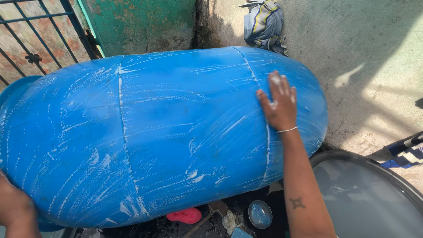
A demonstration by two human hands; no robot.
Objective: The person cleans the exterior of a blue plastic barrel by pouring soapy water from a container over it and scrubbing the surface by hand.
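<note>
Under blue barrel (163, 132), pink sandal (184, 215), small bowl (260, 214), R hand (278, 105) flat atop.

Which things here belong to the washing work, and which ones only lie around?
In use:
- blue barrel, lying on its side, streaked with soap
- right hand, flat on the barrel
- left hand, at its lower left end

Lying about:
- striped cloth by the wall
- pink item underneath
- small bowl
- dark tub

The left hand (15, 207) is cut off at the lower left frame edge, its fingers unseen; the large soapy blue plastic barrel (154, 136) hides most of the pink sandal (185, 216).
</note>
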